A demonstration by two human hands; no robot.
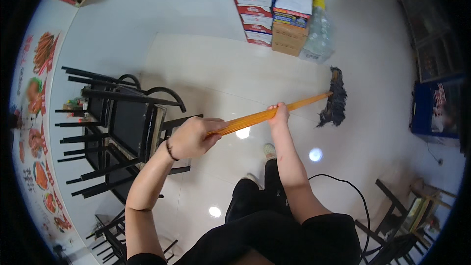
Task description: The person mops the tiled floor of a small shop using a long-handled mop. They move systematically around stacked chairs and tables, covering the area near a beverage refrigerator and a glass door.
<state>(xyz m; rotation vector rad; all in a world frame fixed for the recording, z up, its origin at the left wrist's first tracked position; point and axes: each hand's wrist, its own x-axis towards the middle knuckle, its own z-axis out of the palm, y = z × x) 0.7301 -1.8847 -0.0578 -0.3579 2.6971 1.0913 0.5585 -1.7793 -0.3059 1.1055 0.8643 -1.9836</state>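
Observation:
I hold a mop with a long orange handle [304, 103] in both hands. My left hand [192, 137] grips the near end of the handle, a dark band on its wrist. Further along the handle, my right hand [278, 114] is closed around it. The dark stringy mop head [335, 99] rests on the glossy white tiled floor [221, 68] ahead and to the right. My legs in black trousers and a light shoe [269, 150] show below.
Black chairs stacked on a table [122, 122] stand close on the left. Stacked cardboard boxes [274, 10] and wrapped bottles [319, 34] sit at the far wall. A blue cabinet [434, 110] is on the right. A black cable [353, 191] loops over the floor near more chairs [397, 225].

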